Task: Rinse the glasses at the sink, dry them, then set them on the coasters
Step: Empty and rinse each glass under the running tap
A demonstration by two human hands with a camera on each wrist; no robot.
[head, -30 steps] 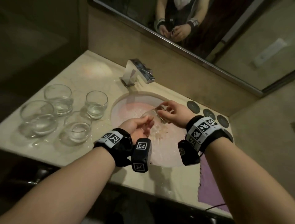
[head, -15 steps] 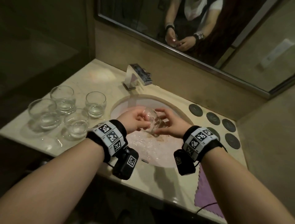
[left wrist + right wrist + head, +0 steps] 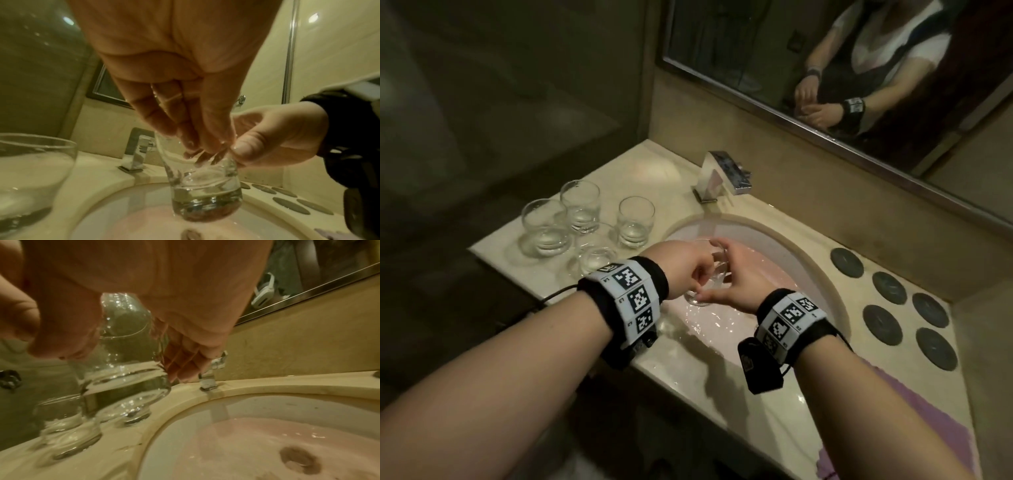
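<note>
A clear tumbler (image 3: 709,274) is held upright above the basin of the sink (image 3: 804,260), with a little water pooled at its thick base (image 3: 205,199). The right hand (image 3: 739,277) grips it from the side: the thumb (image 3: 244,149) presses the near wall and the fingers (image 3: 183,363) curl round the far wall, clamped on the glass. The left hand (image 3: 681,267) reaches in from above; its fingers (image 3: 185,123) are bunched together and dip through the rim, their tips touching the inner wall. Water beads on the glass and on both hands.

The basin holds a shallow film of rippled, pinkish water, and its drain (image 3: 300,460) shows at the bottom. A square chrome faucet (image 3: 722,178) stands behind the basin on the beige marble counter (image 3: 640,171).

Left of the sink, four more tumblers (image 3: 582,205) stand upright in a close cluster, each with some water in it; the nearest one (image 3: 594,255) is partly hidden behind the left wristband (image 3: 630,298).

Right of the sink, five dark round coasters (image 3: 888,287) lie flat in a loose group near the backsplash, all bare. A purple cloth (image 3: 914,411) lies on the counter's near right edge, beside the right forearm.

A framed mirror (image 3: 825,51) above the backsplash reflects the person's arms and both hands joined at the glass.
</note>
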